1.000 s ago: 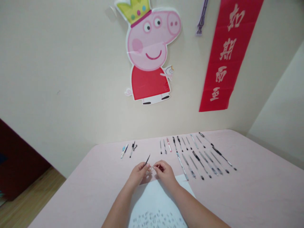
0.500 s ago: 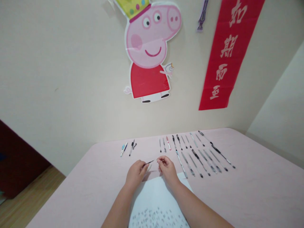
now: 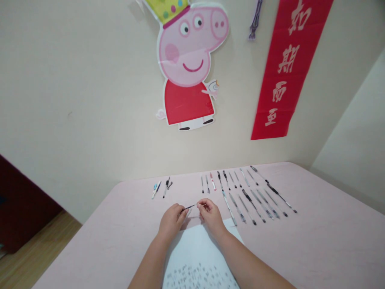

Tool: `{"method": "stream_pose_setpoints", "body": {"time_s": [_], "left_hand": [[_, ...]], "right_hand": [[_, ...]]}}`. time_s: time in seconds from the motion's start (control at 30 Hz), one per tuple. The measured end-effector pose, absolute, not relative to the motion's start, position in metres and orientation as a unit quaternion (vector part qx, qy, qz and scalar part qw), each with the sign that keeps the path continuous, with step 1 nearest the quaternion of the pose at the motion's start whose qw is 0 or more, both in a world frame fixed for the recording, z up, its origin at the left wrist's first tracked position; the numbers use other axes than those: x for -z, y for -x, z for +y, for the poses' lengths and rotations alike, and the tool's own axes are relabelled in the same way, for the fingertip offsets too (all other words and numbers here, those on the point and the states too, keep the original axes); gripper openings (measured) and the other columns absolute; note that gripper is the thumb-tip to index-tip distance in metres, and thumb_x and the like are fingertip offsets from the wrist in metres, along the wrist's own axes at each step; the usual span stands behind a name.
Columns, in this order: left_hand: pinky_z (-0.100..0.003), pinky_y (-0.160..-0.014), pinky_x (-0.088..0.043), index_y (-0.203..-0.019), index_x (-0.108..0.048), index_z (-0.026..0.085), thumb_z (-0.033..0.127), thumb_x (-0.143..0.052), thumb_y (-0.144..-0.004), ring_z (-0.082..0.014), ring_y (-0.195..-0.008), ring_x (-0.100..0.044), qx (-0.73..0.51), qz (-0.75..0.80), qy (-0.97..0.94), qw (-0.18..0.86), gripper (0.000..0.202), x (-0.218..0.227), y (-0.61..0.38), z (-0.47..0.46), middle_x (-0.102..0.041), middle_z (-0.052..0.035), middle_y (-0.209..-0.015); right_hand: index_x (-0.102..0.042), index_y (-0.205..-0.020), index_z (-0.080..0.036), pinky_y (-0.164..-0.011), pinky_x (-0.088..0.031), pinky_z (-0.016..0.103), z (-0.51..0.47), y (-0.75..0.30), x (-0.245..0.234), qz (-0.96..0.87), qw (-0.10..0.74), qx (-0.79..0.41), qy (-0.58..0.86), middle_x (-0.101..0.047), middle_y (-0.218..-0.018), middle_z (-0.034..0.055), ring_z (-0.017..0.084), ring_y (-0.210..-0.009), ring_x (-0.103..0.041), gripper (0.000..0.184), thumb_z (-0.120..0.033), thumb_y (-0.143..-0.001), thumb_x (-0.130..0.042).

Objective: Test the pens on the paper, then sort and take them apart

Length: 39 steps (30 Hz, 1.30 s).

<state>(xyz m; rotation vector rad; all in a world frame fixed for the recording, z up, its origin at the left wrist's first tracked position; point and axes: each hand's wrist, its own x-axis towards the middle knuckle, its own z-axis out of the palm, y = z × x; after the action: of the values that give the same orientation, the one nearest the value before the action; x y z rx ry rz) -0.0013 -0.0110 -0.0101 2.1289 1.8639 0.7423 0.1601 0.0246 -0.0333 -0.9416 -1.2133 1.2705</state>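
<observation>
- while both hands pinch it, the pen part hangs level just above the table, past the far edge of the paper.
- left hand: fingers curled in, tips clamped on the dark end of the pen part.
- right hand: fingers curled in too, tips nipping the paler end.
- risk, as a judgement: the part is thin and held by fingertips only, so a hard push or a skewed pull could bend it, or it could slip and roll in with the others.
- risk: an inky tip could smear the paper if it drops.
- counts: one pen part in hand, one sheet of paper with scribbles.
- pen rows on the right: roughly seventeen, too small for a sure count.
- left group: three pieces.
- wall: one pig cutout, one red banner.
</observation>
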Motion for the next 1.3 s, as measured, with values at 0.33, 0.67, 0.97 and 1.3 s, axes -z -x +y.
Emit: {"method": "stream_pose_setpoints", "body": {"time_s": [0.33,0.67,0.97,1.3], "left_hand": [[-0.027,-0.066,-0.038,-0.077,-0.062,0.019,0.041,-0.040,-0.088,-0.0170,-0.074,-0.054,-0.250,0.621,-0.734,0.112,0.033,0.007,-0.002,-0.013,-0.058,-0.0039,-0.076],[-0.026,-0.069,-0.040,-0.086,-0.062,0.019,0.034,-0.050,-0.083,-0.0164,-0.076,-0.055,-0.261,0.614,-0.735,0.125,0.019,0.014,0.000,-0.013,-0.058,-0.0038,-0.082],[-0.025,-0.069,-0.039,-0.092,-0.058,0.020,0.024,-0.056,-0.075,-0.0160,-0.077,-0.053,-0.243,0.637,-0.721,0.124,0.018,0.020,0.002,-0.011,-0.058,-0.0028,-0.084],[-0.025,-0.062,-0.040,-0.095,-0.057,0.019,0.025,-0.052,-0.075,-0.0139,-0.068,-0.054,-0.314,0.650,-0.667,0.183,0.021,0.019,0.000,-0.009,-0.062,-0.0014,-0.081]], "right_hand": [[-0.060,-0.070,-0.018,-0.046,-0.036,0.024,0.024,-0.158,0.032,-0.528,0.526,-0.532,0.402,-0.053,-0.056,-0.0020,0.013,-0.050,-0.047,0.024,-0.041,-0.067,-0.065],[-0.064,-0.074,-0.017,-0.048,-0.040,0.024,0.024,-0.159,0.032,-0.531,0.522,-0.530,0.406,-0.056,-0.061,0.0002,0.013,-0.055,-0.049,0.023,-0.038,-0.066,-0.066],[-0.064,-0.091,-0.017,-0.040,-0.035,0.020,0.024,-0.161,0.036,-0.488,0.552,-0.537,0.411,-0.059,-0.074,0.0023,0.011,-0.052,-0.050,0.037,-0.049,-0.074,-0.060],[-0.060,-0.090,-0.017,-0.037,-0.033,0.019,0.030,-0.160,0.051,-0.474,0.538,-0.544,0.436,-0.052,-0.060,-0.0034,0.008,-0.042,-0.043,0.033,-0.047,-0.076,-0.056]]}}
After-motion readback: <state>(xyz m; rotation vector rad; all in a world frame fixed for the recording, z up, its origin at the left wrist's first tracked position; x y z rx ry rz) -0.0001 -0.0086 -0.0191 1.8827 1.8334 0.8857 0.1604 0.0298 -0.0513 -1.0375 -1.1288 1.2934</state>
